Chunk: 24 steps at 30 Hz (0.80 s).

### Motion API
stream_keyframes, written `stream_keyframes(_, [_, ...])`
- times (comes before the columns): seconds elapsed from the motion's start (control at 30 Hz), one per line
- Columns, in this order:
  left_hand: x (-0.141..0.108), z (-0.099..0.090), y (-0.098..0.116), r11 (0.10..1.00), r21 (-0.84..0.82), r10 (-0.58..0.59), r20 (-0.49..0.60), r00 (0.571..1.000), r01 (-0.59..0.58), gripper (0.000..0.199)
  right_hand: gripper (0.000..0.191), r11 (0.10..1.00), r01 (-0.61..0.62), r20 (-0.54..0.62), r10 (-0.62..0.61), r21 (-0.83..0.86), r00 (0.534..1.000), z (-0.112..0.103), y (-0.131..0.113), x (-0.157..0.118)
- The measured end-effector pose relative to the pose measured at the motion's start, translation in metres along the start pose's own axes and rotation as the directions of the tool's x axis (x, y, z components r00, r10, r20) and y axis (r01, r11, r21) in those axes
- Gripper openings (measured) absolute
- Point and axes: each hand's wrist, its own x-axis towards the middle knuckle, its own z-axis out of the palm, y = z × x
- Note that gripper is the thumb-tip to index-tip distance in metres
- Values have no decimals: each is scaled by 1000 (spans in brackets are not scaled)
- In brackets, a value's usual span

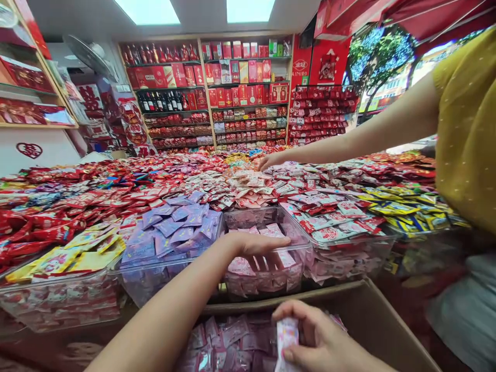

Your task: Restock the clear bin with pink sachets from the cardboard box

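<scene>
My left hand (258, 247) reaches over the front rim of a clear plastic bin (267, 287) of small pink and white packets (242, 266). Its fingers are spread and point down inside the bin, seen partly through the wall, and I see nothing held in them. Lower down, my right hand (315, 333) grips a small pink-and-white packet (287, 338) between thumb and fingers. It is above an open cardboard box (375, 315) holding many pink wrapped packets (236, 336). The forearm of my left arm crosses the box's left part and hides it.
Neighbouring bins hold purple packets (178, 225), yellow packets (77, 253) and red-and-white packets (333, 219). On the right, another person's arm (356, 139) reaches across the heaps. Shelves of red boxes and bottles (166, 101) line the back wall, with a fan (91, 57) at left.
</scene>
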Motion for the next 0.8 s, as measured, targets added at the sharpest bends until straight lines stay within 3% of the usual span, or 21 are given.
stream_keyframes(0.17, [0,-2,2,999,-13,45,-21,999,-45,73,40,872,108,-178,-24,478,984,-19,-1,-1])
stream_keyframes(0.37, [0,-2,3,999,-32,35,-38,999,-36,71,51,814,173,-271,-19,555,962,-25,0,2])
stream_keyframes(0.57, [-2,-1,4,999,-50,10,-33,999,-12,70,37,848,160,-273,-19,505,962,-30,2,-2])
stream_keyframes(0.67, [-4,-1,5,999,-40,11,-25,1000,-12,69,36,876,210,-311,-73,434,948,-38,-17,-7])
stream_keyframes(0.73, [-4,0,7,999,-31,15,-30,999,-16,67,34,892,311,-397,-168,329,902,-51,-42,-6])
stream_keyframes(0.8, [-3,0,7,1000,-22,17,-34,999,-18,63,29,892,431,-514,-306,140,801,-69,-71,3])
